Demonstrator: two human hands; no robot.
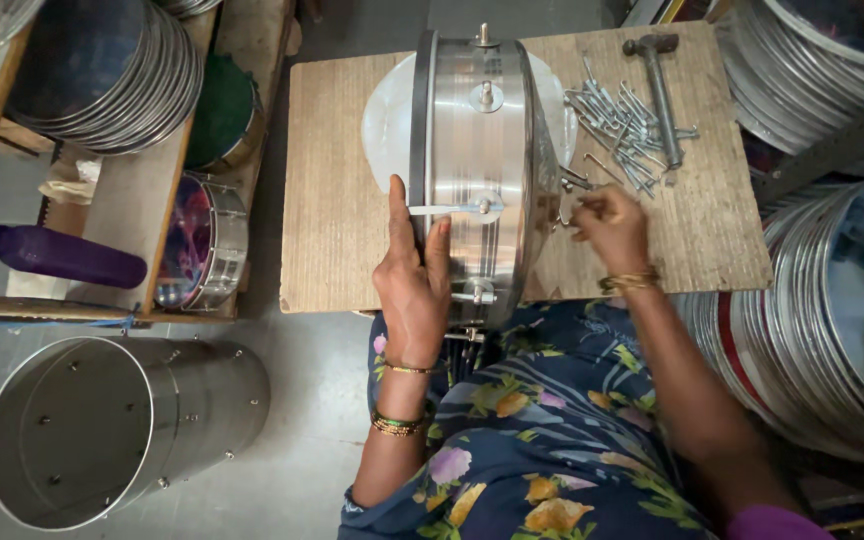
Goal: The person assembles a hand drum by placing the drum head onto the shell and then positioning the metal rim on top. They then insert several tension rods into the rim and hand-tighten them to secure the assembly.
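Note:
A shiny metal drum shell (477, 150) stands on its edge on a wooden board (332, 180), with a white drumhead (389, 120) on its left side. My left hand (414, 275) presses against the drum's left rim, thumb and forefinger on a thin metal tension rod (442, 209) that runs to a lug. On the drum's right side my right hand (607, 225) pinches a small metal hook or bolt (574, 184) at the rim. A pile of metal rods and hooks (622, 125) lies just beyond the right hand.
A hammer (660, 85) lies beside the rod pile. A tall steel cylinder (112, 425) lies on the floor at the lower left. Stacked metal hoops (112, 75) and finished drums (207, 240) fill the left shelf. More hoops (832, 330) stand at the right.

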